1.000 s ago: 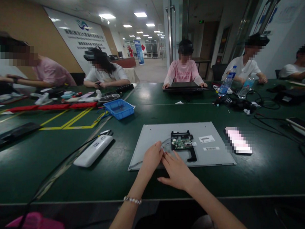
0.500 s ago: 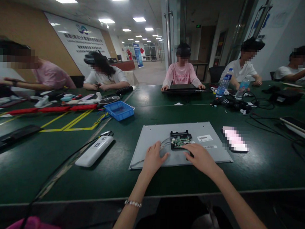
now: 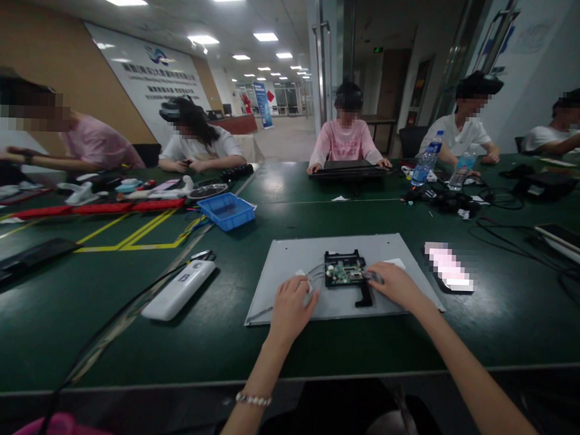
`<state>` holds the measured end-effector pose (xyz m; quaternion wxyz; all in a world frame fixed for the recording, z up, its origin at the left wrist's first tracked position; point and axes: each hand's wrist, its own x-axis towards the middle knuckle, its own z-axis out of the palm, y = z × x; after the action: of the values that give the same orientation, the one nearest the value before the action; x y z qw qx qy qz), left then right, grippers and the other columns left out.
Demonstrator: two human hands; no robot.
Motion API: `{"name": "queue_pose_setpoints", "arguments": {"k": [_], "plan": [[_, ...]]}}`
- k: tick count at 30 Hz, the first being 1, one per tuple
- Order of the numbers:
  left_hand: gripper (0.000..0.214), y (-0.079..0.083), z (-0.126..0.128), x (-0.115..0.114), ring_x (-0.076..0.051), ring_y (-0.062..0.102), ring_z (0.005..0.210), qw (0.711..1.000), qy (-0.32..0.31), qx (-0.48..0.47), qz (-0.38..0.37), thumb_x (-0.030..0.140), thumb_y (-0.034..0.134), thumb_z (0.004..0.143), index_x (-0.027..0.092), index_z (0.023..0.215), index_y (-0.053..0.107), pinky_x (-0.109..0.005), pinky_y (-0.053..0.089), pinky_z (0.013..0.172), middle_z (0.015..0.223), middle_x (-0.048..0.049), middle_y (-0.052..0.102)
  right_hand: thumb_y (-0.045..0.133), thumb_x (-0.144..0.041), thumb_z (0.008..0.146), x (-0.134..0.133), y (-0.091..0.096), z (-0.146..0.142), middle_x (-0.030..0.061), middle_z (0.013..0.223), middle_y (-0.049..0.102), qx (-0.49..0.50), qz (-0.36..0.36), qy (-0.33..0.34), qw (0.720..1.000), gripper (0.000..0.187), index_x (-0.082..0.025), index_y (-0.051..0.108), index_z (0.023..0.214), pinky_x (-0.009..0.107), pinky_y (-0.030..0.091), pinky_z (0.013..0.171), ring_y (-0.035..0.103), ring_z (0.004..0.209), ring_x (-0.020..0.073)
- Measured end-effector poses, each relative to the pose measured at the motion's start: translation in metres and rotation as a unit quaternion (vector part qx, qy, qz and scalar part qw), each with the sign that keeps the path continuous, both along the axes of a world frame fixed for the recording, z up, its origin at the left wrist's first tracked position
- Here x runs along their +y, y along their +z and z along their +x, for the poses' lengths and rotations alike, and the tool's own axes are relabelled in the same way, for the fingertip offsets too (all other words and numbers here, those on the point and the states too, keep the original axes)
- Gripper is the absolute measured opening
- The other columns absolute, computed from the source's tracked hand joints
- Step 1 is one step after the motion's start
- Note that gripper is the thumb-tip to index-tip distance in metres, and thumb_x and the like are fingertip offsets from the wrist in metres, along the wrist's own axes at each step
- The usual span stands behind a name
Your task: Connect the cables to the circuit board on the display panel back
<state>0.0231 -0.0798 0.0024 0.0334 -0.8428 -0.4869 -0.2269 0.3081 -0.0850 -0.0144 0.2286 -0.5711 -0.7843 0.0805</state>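
Observation:
A flat grey panel lies on the green table in front of me. On its middle sits a black bracket carrying a green circuit board. Thin grey cables run from the board's left side toward my left hand. That hand rests on the panel with fingers bent and the thumb apart, touching or close to the cables. My right hand is at the board's right edge, its fingertips closed around a small greyish piece that I cannot make out.
A white power bank with a black cable lies to the left, and a phone to the right. Farther off are a blue plastic tray, water bottles and tangled black cables. Several people sit around the table.
My right hand has moved right, from the board's lower front to its right edge, uncovering the bracket's lower arm. My left hand has shifted only slightly.

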Motion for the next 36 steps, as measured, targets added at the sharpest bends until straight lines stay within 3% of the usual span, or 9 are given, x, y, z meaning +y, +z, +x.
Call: {"name": "queue_pose_setpoints", "arguments": {"k": [6,10,15,19,24,28,31,36], "plan": [[0.007,-0.003,-0.001,0.002,-0.023,0.055,0.097,0.999,0.010,0.048,-0.019,0.018,0.048,0.087,0.021,0.091,0.054,-0.036,0.042,0.087,0.105,-0.0065,0.059,0.045,-0.019,0.089,0.008,-0.003,-0.003,0.0068,0.102,0.067,-0.053,0.012,-0.002,0.999,0.024,-0.019,0.065,0.103,0.031,0.043,0.085,0.060,0.096,0.0185],[0.015,-0.004,-0.002,0.004,-0.022,0.056,0.092,0.997,0.013,0.074,-0.011,0.015,0.042,0.090,0.020,0.090,0.055,-0.035,0.043,0.084,0.097,-0.0065,0.061,0.041,-0.018,0.090,0.007,-0.011,0.005,0.0074,0.103,0.067,-0.056,0.040,-0.050,0.996,0.027,-0.018,0.065,0.102,0.032,0.043,0.085,0.060,0.096,0.0197],[0.018,0.012,-0.011,0.010,-0.022,0.055,0.097,0.998,0.025,0.033,0.047,0.016,0.041,0.092,0.019,0.095,0.058,-0.035,0.041,0.089,0.103,-0.0071,0.062,0.041,-0.014,0.088,0.005,-0.019,0.025,0.0104,0.111,0.064,-0.067,0.078,-0.126,0.987,0.030,-0.015,0.063,0.108,0.036,0.041,0.091,0.056,0.104,0.0222],[0.021,0.025,-0.023,0.023,-0.022,0.052,0.108,0.996,0.022,0.018,0.079,0.018,0.041,0.092,0.021,0.101,0.060,-0.037,0.037,0.096,0.112,-0.0063,0.062,0.039,-0.008,0.085,0.004,-0.025,0.032,0.0127,0.113,0.063,-0.072,0.051,-0.147,0.985,0.035,-0.014,0.064,0.110,0.038,0.041,0.093,0.055,0.107,0.0233],[0.021,0.023,-0.031,0.038,-0.023,0.056,0.102,0.997,0.004,0.078,0.023,0.017,0.043,0.089,0.022,0.092,0.064,-0.038,0.037,0.095,0.104,-0.0047,0.066,0.037,-0.008,0.084,0.002,-0.028,0.030,0.0123,0.114,0.062,-0.028,0.062,-0.159,0.985,0.038,-0.012,0.062,0.112,0.036,0.041,0.097,0.054,0.109,0.0218],[0.022,0.018,-0.032,0.040,-0.023,0.057,0.101,0.997,0.029,0.076,-0.002,0.021,0.043,0.089,0.023,0.088,0.065,-0.041,0.034,0.097,0.101,-0.0043,0.067,0.037,-0.014,0.086,0.004,-0.025,0.027,0.0115,0.114,0.062,0.022,0.083,-0.184,0.979,0.036,-0.014,0.062,0.111,0.038,0.041,0.098,0.054,0.108,0.0220],[0.020,0.020,-0.033,0.039,-0.024,0.056,0.104,0.997,0.047,0.058,0.002,0.024,0.045,0.088,0.023,0.089,0.064,-0.043,0.031,0.100,0.102,-0.0047,0.067,0.038,-0.018,0.087,0.009,-0.020,0.023,0.0105,0.116,0.061,0.056,0.085,-0.168,0.980,0.035,-0.015,0.062,0.111,0.039,0.040,0.099,0.053,0.110,0.0216],[0.020,0.032,-0.017,0.039,-0.022,0.057,0.103,0.999,0.039,-0.032,0.009,0.024,0.043,0.089,0.021,0.098,0.060,-0.039,0.037,0.097,0.105,-0.0049,0.065,0.043,-0.024,0.088,0.031,-0.001,0.002,0.0092,0.119,0.060,0.085,0.055,-0.085,0.991,0.033,-0.018,0.060,0.116,0.041,0.041,0.098,0.053,0.112,0.0218]]}}
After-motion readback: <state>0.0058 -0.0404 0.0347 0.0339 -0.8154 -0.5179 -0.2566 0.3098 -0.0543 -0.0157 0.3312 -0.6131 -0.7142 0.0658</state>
